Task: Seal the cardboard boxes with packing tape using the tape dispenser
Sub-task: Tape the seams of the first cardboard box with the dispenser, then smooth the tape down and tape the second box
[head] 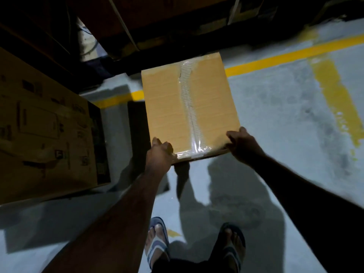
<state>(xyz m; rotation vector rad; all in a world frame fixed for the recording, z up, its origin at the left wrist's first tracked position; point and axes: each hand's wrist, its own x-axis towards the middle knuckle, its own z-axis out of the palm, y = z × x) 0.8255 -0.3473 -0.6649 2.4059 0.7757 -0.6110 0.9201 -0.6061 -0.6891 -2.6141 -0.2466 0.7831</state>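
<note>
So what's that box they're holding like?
The box is plain tan cardboard, closed, its top facing the camera. A strip of clear, wrinkled tape runs down the middle seam and over the near edge. The left hand and right hand grip its two near corners.

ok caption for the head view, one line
Left hand and right hand grip the near corners of a cardboard box sealed with tape.
</note>
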